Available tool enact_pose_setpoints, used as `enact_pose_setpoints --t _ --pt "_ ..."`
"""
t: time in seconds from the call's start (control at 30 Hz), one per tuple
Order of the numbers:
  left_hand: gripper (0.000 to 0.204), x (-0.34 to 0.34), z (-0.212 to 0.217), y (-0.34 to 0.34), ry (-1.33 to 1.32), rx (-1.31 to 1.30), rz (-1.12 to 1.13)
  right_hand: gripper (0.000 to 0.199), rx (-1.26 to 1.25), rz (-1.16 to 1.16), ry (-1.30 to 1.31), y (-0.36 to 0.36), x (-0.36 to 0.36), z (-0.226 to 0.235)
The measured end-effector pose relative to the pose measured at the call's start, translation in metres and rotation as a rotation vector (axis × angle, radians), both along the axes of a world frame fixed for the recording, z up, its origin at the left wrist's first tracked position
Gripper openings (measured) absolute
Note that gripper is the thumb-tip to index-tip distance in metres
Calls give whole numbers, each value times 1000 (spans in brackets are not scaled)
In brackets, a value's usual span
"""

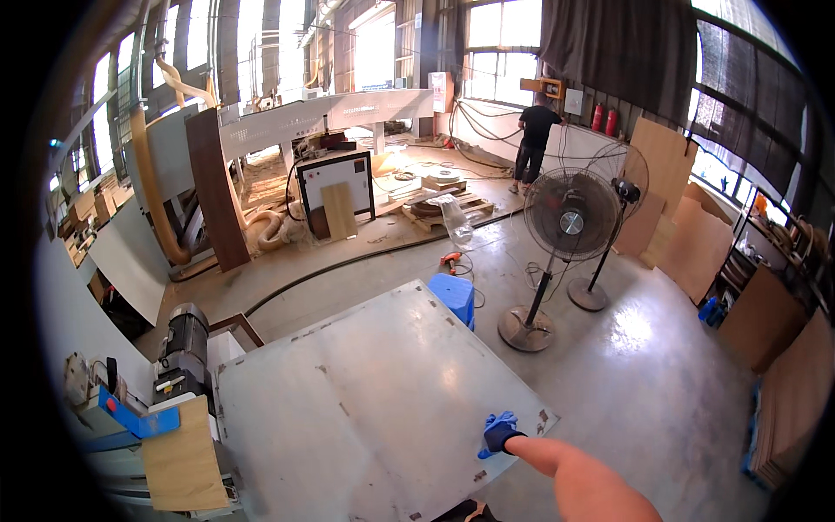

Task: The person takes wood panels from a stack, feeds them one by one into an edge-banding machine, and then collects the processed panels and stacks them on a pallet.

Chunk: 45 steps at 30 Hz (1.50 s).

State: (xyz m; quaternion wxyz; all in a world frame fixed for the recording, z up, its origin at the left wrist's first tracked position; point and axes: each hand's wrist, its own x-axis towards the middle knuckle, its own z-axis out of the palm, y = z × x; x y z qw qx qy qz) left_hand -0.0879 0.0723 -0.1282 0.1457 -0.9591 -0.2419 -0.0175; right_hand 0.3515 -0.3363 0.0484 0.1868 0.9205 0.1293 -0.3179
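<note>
My right hand (497,432), in a blue glove, rests near the right front corner of a large grey metal table (365,400). Its fingers are curled down on the bare tabletop and hold nothing that I can see. My bare forearm comes in from the lower right. My left hand is out of the picture. A blue plastic stool (454,296) stands just beyond the table's far corner.
Two pedestal fans (570,217) stand on the concrete floor to the right. A machine with a black motor (185,335) and a plywood piece (181,465) sit left of the table. Plywood sheets (696,244) lean at the right wall. A person (535,139) stands far back.
</note>
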Motion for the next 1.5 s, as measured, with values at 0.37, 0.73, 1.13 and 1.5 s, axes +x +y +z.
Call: enact_pose_setpoints --t 0.37,0.73,1.13,1.5 --pt "61 20 38 -20 41 -259 201 130 44 -45 14 -7 6 10" --pt "78 69 116 -45 233 -334 545 139 32 42 -84 -34 10 -24" --pt "125 69 152 -56 198 -496 888 134 52 -36 1 -6 2 14" --pt "126 63 132 -52 140 -540 900 134 38 -37 -6 -1 4 14"
